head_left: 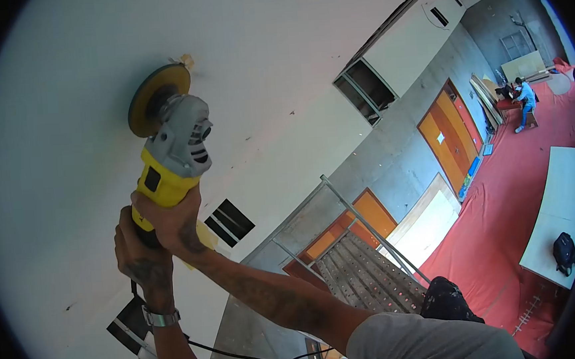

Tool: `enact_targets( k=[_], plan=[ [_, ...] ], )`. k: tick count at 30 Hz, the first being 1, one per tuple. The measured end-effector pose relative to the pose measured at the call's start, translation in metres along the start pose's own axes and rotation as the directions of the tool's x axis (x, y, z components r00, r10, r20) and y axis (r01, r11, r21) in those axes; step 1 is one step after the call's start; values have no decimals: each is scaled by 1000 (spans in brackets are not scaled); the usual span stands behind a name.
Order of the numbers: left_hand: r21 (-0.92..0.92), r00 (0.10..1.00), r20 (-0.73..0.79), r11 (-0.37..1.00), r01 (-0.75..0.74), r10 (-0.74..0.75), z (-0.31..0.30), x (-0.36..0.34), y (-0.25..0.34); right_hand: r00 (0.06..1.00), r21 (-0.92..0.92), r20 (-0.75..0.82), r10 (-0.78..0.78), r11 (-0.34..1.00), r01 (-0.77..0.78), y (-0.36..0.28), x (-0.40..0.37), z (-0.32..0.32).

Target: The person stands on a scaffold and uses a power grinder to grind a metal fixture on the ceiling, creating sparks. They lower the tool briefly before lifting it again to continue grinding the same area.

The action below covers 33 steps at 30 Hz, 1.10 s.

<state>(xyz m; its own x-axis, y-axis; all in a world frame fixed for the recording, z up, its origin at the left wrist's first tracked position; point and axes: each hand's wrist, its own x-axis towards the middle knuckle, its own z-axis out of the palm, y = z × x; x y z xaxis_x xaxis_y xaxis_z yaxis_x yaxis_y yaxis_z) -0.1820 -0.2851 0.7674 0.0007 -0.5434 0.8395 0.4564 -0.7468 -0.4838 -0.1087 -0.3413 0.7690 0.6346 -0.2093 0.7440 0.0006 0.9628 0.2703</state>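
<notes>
A yellow and grey angle grinder (181, 137) is raised toward the white ceiling panel (272, 60). Its round brownish disc (140, 113) is tilted and lies at or close to the panel; contact cannot be made out. A ragged tan patch (187, 61) shows at the disc's upper edge. My right hand (178, 217) wraps around the yellow body, fingers closed. Below it, my left hand (139, 253), with a metal watch (160, 317) on the wrist, grips the rear end. A black cord (240, 356) runs below toward the lower right.
Dark rectangular openings (364, 91) cut through the panel. A perforated metal scaffold platform (367, 274) with rails (371, 227) is beneath. Red sheeting (484, 232) covers the floor, with a white table (555, 194) bearing a black backpack (565, 253). Far off, a person (526, 99) sits.
</notes>
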Motion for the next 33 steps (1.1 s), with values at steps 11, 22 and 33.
enact_targets(
  k=[11,22,33],
  plan=[
    [-30,999,-16,999,27,-28,7,3,2,996,40,-11,-86,995,87,6,8,3],
    [7,999,14,999,31,-32,6,1,-1,994,29,-48,-96,995,97,17,9,1],
    [4,999,32,999,39,-39,5,-1,-1,995,46,-57,-77,996,79,20,9,0]
  ],
)
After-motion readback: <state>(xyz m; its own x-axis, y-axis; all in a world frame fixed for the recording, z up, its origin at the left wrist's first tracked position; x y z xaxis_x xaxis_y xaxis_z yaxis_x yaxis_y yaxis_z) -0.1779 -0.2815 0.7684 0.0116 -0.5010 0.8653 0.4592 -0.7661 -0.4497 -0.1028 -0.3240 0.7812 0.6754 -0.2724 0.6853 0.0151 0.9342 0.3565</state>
